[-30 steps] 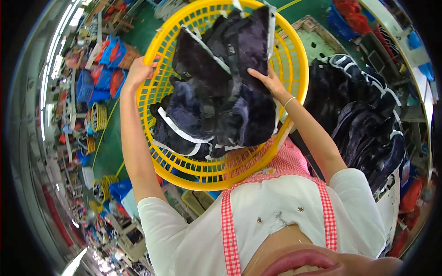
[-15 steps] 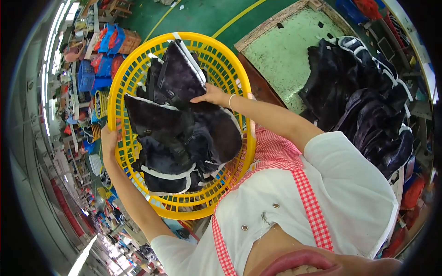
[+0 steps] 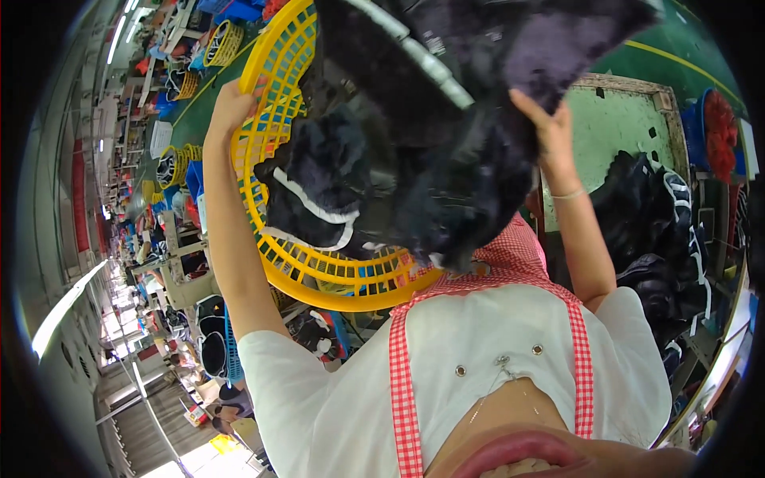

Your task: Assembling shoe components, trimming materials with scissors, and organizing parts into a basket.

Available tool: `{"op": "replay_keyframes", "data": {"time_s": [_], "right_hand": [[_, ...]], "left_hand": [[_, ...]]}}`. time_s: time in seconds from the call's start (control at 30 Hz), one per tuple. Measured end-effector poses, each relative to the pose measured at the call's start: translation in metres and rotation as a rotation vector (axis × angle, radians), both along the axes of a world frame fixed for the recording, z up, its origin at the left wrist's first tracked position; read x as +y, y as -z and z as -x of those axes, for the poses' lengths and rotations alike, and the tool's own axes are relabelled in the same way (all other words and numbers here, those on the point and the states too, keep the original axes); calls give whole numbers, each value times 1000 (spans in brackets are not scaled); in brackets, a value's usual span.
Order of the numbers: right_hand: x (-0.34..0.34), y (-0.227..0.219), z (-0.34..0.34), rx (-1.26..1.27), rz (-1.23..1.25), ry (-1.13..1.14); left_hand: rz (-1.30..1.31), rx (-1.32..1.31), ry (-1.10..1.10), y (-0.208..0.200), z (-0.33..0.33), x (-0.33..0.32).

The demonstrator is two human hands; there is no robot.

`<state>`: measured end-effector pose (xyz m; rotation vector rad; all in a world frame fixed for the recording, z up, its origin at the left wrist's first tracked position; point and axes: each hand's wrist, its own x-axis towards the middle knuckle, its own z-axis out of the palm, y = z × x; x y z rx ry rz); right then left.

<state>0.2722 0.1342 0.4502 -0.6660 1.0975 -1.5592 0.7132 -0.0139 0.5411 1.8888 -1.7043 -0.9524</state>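
My left hand (image 3: 229,115) is closed on the rim of a yellow plastic laundry basket (image 3: 256,151), which is tilted. Dark plush fabric pieces (image 3: 470,159) bulge up from it and reach past its right side, covering much of the rim. White strips (image 3: 319,203) edge some of them. My right hand (image 3: 554,135) grips the dark fabric at its right, with part of the fingers behind the cloth.
To the right stands a pale green, wood-edged table (image 3: 594,127). More dark fabric pieces (image 3: 653,231) with white edging are heaped at its near end. A blue bin with red material (image 3: 717,135) is beyond it. Other yellow baskets (image 3: 223,44) stand far left.
The basket has risen closer and tipped. My right hand has moved right, drawing the dark fabric up and over the basket's right side. My left hand keeps the rim.
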Motion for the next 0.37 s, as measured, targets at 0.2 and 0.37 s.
{"op": "replay_keyframes", "data": {"time_s": [0.2,0.37], "right_hand": [[28,-13,153,241,-12,241],[62,46,277,215,176,104]], "left_hand": [[-44,-21,60,9,56,-20],[-89,-23,159,13,84,-40]]}}
